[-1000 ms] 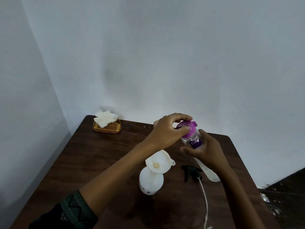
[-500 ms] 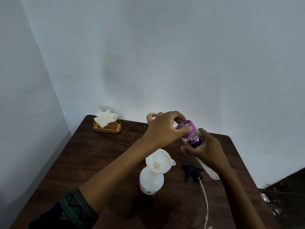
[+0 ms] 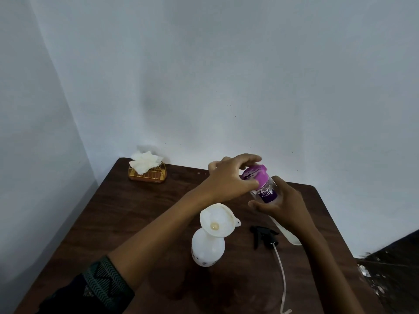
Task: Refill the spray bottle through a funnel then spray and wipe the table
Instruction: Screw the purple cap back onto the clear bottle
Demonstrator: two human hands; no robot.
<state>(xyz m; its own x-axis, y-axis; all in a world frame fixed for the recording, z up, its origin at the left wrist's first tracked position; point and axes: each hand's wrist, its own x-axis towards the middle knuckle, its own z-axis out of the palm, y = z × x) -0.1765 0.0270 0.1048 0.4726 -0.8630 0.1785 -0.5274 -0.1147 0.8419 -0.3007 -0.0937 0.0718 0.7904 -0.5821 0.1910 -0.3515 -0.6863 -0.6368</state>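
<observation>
Standing upright on the surface (image 3: 136, 223), the white spray bottle (image 3: 207, 250) carries a funnel (image 3: 217, 220) in its neck. Just behind it, the right hand (image 3: 283, 205) grips a small clear bottle (image 3: 266, 193), tilted, while the left hand (image 3: 229, 180) pinches its purple cap (image 3: 255, 174). The black sprayer head (image 3: 263, 236) lies beside the spray bottle; a tissue basket (image 3: 147, 173) sits at the far corner.

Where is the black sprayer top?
In the head view, the black sprayer top lies on the table, just right of the white spray bottle with the funnel, near the right hand.
</observation>
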